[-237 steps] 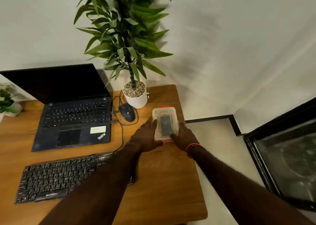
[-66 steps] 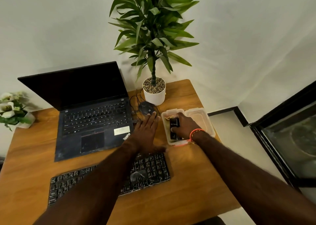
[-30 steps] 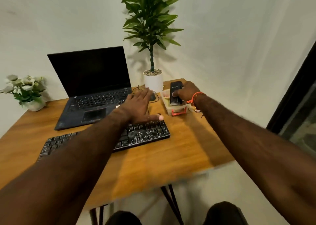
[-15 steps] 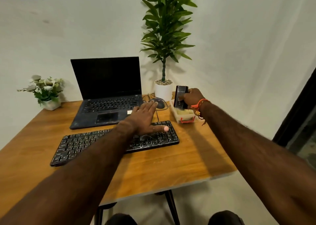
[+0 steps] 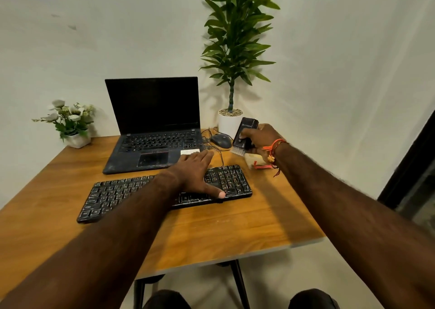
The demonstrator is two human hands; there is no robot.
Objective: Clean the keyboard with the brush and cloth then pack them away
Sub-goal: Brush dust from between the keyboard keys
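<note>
A: Entry, brush (image 5: 244, 133). Black, oblong body, pale bristles at the lower end, small lettering near the top, too small to read. Held tilted, bristles down, in the air above the box (image 5: 253, 161).

B: Grip?

A: Right hand (image 5: 260, 137) curled round the lower body, thumb on the front face. Orange thread bracelet at that wrist.

B: Left hand (image 5: 196, 174)?

A: Flat on the keyboard (image 5: 164, 192), fingers straight, thumb at the near edge. Pressing, not grasping.

B: Keyboard condition?

A: Black, keys show pale dusty marks. Lies slightly askew in front of the laptop (image 5: 156, 130), right end near the box.

B: Box?

A: Pale plastic with a red clip, mostly hidden behind the right wrist. Sits close to the table's (image 5: 235, 233) right edge. Contents cannot be told.

B: Room to work?

A: Bare wood between keyboard and near edge, and to the keyboard's right. Behind: mouse (image 5: 220, 140) with cable, potted plant (image 5: 231, 57), wall. Flower pot (image 5: 70, 124) at far left corner.
</note>
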